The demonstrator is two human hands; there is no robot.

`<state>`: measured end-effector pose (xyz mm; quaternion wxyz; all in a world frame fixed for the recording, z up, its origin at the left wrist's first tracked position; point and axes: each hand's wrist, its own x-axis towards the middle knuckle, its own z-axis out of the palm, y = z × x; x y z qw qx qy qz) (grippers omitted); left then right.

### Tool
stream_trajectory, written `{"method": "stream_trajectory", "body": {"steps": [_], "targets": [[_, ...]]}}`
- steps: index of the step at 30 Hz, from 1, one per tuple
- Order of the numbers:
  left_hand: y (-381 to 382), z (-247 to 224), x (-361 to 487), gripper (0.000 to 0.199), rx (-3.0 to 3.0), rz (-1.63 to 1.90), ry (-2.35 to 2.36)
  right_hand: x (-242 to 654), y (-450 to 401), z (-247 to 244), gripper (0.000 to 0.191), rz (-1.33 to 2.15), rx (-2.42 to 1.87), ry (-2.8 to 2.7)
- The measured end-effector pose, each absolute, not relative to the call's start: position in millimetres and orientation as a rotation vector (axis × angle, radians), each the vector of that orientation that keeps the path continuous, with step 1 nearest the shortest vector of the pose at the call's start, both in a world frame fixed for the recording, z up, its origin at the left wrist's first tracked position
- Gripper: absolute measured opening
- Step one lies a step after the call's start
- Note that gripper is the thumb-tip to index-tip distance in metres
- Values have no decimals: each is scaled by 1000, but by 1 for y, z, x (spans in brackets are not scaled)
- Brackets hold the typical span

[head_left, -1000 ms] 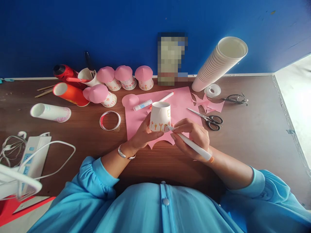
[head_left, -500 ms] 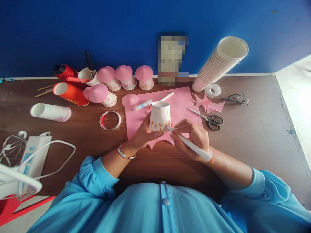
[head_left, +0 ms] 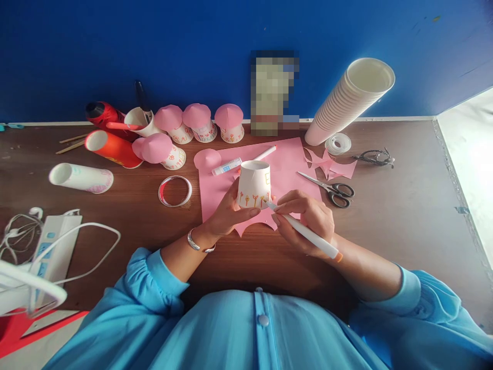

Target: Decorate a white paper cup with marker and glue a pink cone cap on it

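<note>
Upside down in my left hand (head_left: pixel 227 211) is a white paper cup (head_left: pixel 252 180), its wall drawn with small red and yellow flowers and a yellow outline. My left fingers and thumb wrap around its lower part. Between the fingers of my right hand (head_left: pixel 304 221) lies a white marker (head_left: pixel 308 235) with an orange end, its tip at the cup's lower right edge. Under both hands spreads pink paper (head_left: pixel 287 169) with curved cut-outs. A glue stick (head_left: pixel 226 166), another marker (head_left: pixel 265 152) and a pink paper cone (head_left: pixel 208 160) rest on it.
Scissors (head_left: pixel 333 191) and pink scraps (head_left: pixel 331 165) lie to the right, near a tall cup stack (head_left: pixel 350 97), a white tape roll (head_left: pixel 338 144) and glasses (head_left: pixel 373 157). Leftward stand several cups with pink cone roofs (head_left: pixel 229 117), a red cup (head_left: pixel 111 149), a tape ring (head_left: pixel 175 191) and a power strip (head_left: pixel 57 246).
The marker's back end and my right hand have shifted very slightly to the right. The cup and my left hand stay almost the same.
</note>
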<state>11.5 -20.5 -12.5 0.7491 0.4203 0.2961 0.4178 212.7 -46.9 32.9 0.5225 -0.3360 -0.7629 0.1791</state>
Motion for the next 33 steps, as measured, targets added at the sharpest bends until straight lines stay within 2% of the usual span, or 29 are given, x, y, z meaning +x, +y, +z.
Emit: {"method": "stream_trajectory", "body": {"steps": [33], "targets": [[-21, -16, 11, 58, 928, 917, 671, 212, -47, 31, 19, 416, -849, -1817]]}}
